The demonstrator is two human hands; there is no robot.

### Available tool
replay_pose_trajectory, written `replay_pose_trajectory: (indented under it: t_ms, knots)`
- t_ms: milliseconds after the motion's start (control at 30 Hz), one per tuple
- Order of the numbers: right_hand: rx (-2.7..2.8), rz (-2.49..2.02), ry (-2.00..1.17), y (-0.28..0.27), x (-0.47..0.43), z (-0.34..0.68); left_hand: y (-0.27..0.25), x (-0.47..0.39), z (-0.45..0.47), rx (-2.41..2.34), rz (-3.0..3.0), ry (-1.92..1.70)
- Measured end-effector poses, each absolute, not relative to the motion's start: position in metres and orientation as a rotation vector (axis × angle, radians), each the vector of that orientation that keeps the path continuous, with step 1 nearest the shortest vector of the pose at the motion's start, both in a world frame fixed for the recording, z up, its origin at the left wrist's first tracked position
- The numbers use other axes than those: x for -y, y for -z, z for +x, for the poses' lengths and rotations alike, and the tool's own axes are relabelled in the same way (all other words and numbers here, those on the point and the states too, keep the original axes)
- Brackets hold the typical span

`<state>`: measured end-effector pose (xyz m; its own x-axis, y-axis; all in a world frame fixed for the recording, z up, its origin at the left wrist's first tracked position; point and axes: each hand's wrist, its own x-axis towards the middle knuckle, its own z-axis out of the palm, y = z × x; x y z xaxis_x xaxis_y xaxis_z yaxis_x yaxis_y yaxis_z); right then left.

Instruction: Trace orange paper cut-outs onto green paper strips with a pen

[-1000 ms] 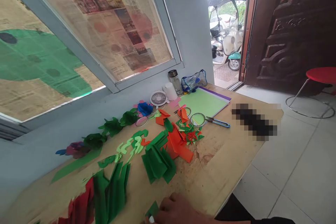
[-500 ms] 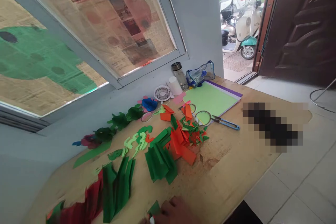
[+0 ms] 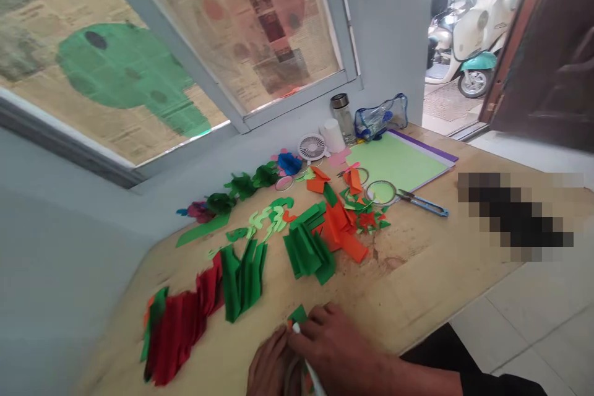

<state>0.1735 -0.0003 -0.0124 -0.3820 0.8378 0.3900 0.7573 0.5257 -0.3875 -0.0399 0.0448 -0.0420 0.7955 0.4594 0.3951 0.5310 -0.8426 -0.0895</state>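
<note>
On my feed, the right hand (image 3: 336, 337) has a narrow grip on a slim white stick (image 3: 314, 377) at the near edge of 1 small green paper (image 3: 297, 314), low on the table (image 3: 408, 284). I can't tell the left hand's (image 3: 269, 362) grip beside it. I judge close paper work underway; it calls for steady, light fingers.

On the table (image 3: 403, 294), paper pieces (image 3: 306, 252) lie left of the snips (image 3: 423, 203), scraps (image 3: 366, 221) seemingly between them.
</note>
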Motion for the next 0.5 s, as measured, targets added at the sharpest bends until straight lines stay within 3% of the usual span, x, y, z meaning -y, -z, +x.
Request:
replay_pose_trajectory:
  t_ms: [233, 500]
  knots:
    - [2.305, -1.282, -0.301, 0.002, 0.008, 0.189, -0.007, 0.0, 0.002, 1.222, -2.929, 0.686]
    - [2.358, -1.173, -0.231, 0.005, 0.004, 0.2, -0.007, -0.001, 0.005, 1.363, -2.984, 0.759]
